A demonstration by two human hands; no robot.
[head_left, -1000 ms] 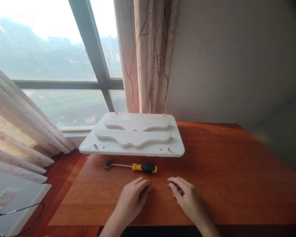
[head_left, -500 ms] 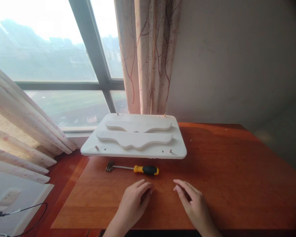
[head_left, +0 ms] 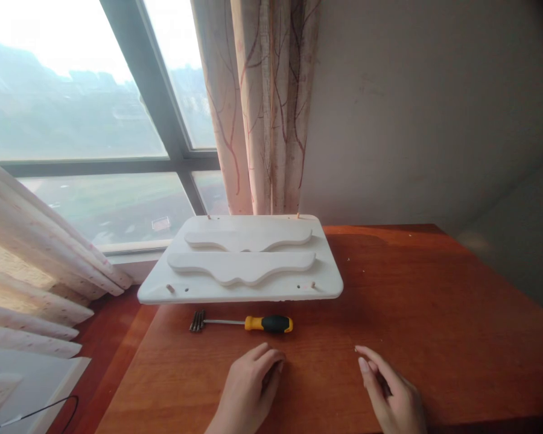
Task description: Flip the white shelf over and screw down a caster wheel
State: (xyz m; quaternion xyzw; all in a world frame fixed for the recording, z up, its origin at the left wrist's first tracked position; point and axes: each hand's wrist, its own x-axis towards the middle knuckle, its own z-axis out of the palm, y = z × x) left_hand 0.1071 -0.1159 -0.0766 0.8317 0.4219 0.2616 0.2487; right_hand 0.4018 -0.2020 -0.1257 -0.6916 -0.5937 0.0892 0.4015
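Note:
My left hand (head_left: 252, 386) rests at the table's front, palm down, with loosely curled fingers and nothing visible in it. To its right, apart from everything on the table, my right hand (head_left: 391, 389) is empty with a small gap between thumb and index finger. Just beyond my left hand lies a screwdriver (head_left: 271, 323) with a yellow and black handle, its shaft pointing left. Several dark metal screws (head_left: 198, 321) lie side by side at its tip. Behind them is a white board (head_left: 248, 292) with wooden pegs near its corners. Two white wavy-edged slats (head_left: 242, 265) lie on it.
The brown wooden table (head_left: 434, 313) reaches far to the right, with tiny pale specks on it. A window (head_left: 95, 211) and patterned curtains (head_left: 266, 108) stand behind and left. A wall socket (head_left: 0, 392) with a black cable is low at left.
My right hand has moved to the right, away from my left hand. My left hand stays almost in place. The view has shifted slightly; the screwdriver, screws and board lie as before.

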